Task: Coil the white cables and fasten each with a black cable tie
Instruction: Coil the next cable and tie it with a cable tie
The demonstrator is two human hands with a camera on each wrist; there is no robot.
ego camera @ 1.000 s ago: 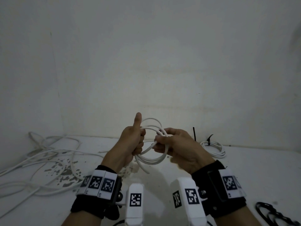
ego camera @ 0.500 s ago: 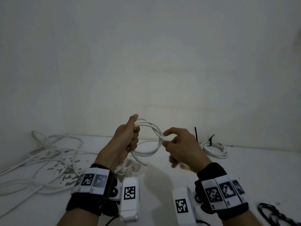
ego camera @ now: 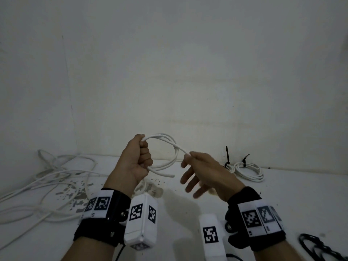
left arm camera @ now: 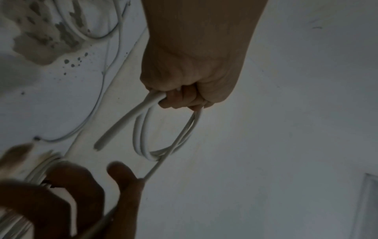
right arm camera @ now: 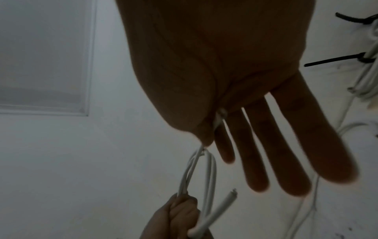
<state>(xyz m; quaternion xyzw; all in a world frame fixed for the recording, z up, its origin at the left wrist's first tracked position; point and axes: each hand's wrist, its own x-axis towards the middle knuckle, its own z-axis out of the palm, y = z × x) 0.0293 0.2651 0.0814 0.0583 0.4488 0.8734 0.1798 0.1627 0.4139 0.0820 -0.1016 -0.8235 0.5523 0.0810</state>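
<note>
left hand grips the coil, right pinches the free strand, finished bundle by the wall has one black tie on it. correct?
Nearly. The finished bundle by the wall carries two black ties, not one; the head view shows both. The rest stands: the left hand grips the coil, and the right hand pinches the free strand between thumb and forefinger.

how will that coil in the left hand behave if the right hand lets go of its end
The coil probably springs open a little: its loops hold round arcs, so the cable looks fairly stiff. The left hand grips one side only, so the loops may splay. It looks light.
</note>
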